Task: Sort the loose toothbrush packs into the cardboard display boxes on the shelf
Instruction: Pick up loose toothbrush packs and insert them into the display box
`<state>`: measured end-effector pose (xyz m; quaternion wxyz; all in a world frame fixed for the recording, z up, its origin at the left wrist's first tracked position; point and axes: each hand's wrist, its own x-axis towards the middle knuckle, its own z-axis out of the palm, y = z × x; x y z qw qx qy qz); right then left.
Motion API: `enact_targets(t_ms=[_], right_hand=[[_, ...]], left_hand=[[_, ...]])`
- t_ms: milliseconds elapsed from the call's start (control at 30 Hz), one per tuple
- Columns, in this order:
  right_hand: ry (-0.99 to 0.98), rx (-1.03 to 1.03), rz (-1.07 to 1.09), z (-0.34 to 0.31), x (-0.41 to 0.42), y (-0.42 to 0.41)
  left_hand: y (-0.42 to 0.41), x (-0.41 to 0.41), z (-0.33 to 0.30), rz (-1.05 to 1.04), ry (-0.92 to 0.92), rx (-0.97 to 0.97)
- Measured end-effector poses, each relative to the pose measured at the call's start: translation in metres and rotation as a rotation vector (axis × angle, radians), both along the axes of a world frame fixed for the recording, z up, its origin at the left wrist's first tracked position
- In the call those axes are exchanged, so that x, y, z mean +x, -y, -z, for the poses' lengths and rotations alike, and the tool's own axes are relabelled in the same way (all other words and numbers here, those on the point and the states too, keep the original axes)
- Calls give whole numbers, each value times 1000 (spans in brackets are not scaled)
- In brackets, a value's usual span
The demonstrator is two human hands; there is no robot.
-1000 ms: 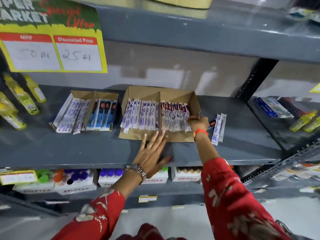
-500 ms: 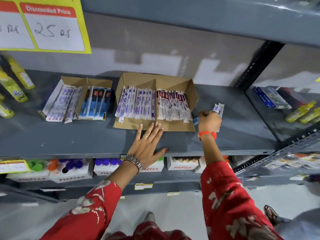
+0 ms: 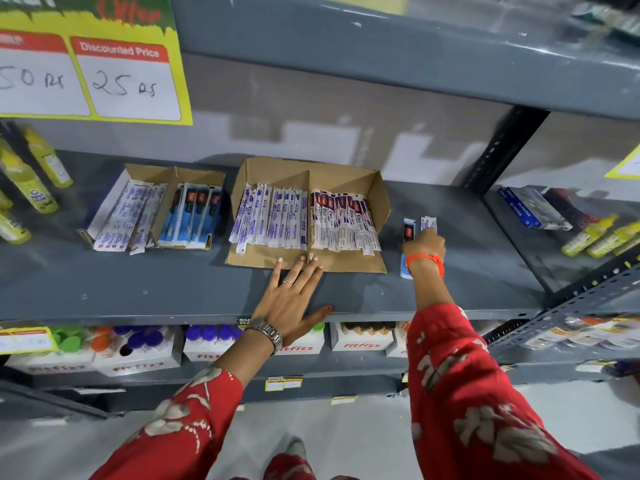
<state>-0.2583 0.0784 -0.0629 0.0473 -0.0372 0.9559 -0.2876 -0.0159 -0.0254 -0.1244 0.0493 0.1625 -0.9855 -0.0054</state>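
Observation:
Two cardboard display boxes lie on the grey shelf (image 3: 173, 292). The larger box (image 3: 379, 199) holds purple-and-white toothbrush packs (image 3: 270, 220) on its left and red-and-white packs (image 3: 343, 223) on its right. The smaller box (image 3: 145, 173) at the left holds purple packs and blue packs (image 3: 190, 216). My left hand (image 3: 294, 299) rests flat and open on the shelf, fingertips on the larger box's front flap. My right hand (image 3: 424, 245) is closed on the loose toothbrush packs (image 3: 419, 228), a blue one and a purple one, right of that box.
Yellow bottles (image 3: 27, 185) stand at the shelf's left end and more (image 3: 595, 237) lie on the neighbouring shelf at right beside flat boxes (image 3: 533, 206). A price sign (image 3: 90, 64) hangs above. White cartons of capped bottles (image 3: 138, 351) fill the shelf below.
My right hand left the larger box's right compartment, moved right to the loose packs and closed on them. My left hand has stayed flat on the shelf.

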Motion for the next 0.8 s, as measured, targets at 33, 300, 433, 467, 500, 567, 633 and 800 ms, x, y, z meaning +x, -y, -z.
enact_targets(t_ms=[33,300,433,467,500,567,633,800], right_hand=[[8,-2,15,1,-2,-1],[45,-137,92,-2,-1,-13],[43,-390,79,-14,12,-25],[51,-477,81,-19,19,-29],[90,-574,75,-24,27,-31],[249,-787,-14,-33,49,-36],[399,-984,-154,-42,76,-36],[567,-1072,-379,-54,132,-23]], left_hand=[[0,0,1,3,3,-4],[0,1,1,25,-47,-10],[-5,9,-3,37,-273,90],[-6,11,-5,19,-348,146],[-7,13,-8,-2,-425,198],[-10,15,-18,-28,-576,327],[-14,13,-37,-38,-715,593],[-7,-6,-102,-216,-911,1713]])
